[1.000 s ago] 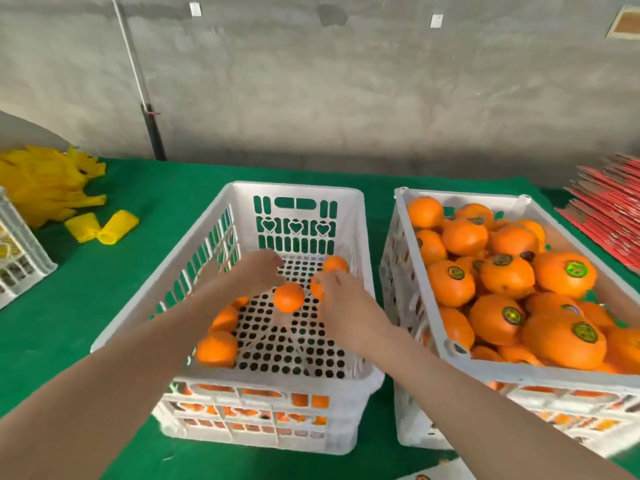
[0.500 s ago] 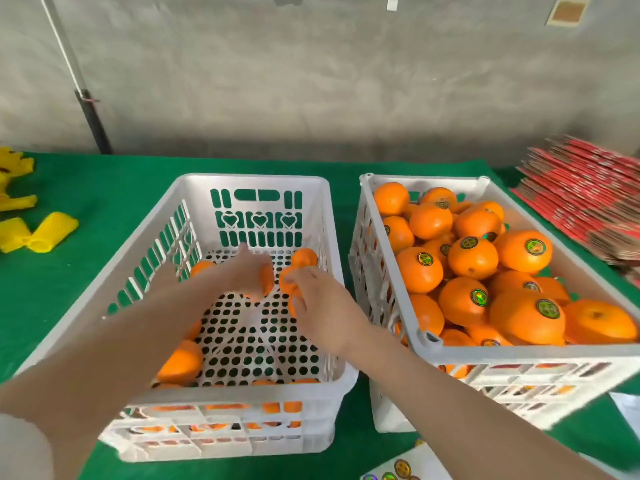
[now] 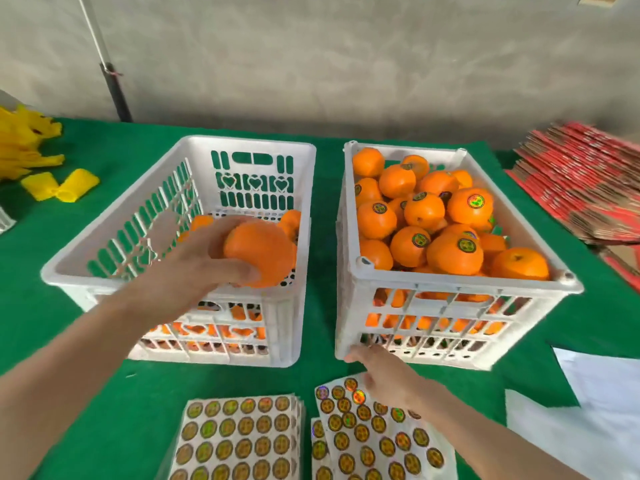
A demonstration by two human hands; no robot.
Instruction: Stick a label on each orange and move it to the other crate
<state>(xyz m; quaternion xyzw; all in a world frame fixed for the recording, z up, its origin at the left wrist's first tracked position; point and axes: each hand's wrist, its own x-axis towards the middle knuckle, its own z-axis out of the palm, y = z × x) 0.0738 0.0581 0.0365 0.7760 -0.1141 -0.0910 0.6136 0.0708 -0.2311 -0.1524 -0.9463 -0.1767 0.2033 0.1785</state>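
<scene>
Orange [image 3: 258, 252] clamped in left grip [image 3: 188, 271] over left crate [image 3: 249, 144]; right grip [image 3: 384, 377] above label sheet [image 3: 375, 441], by right crate's [image 3: 450, 285] near corner, closure unclear. Green surface [image 3: 325, 202] strip between crates.

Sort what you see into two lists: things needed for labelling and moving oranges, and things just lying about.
Needed: held orange, left hand, right hand, label sheets, left crate, right crate.
Lying about: yellow sleeves, red flat cartons, white paper.
</scene>
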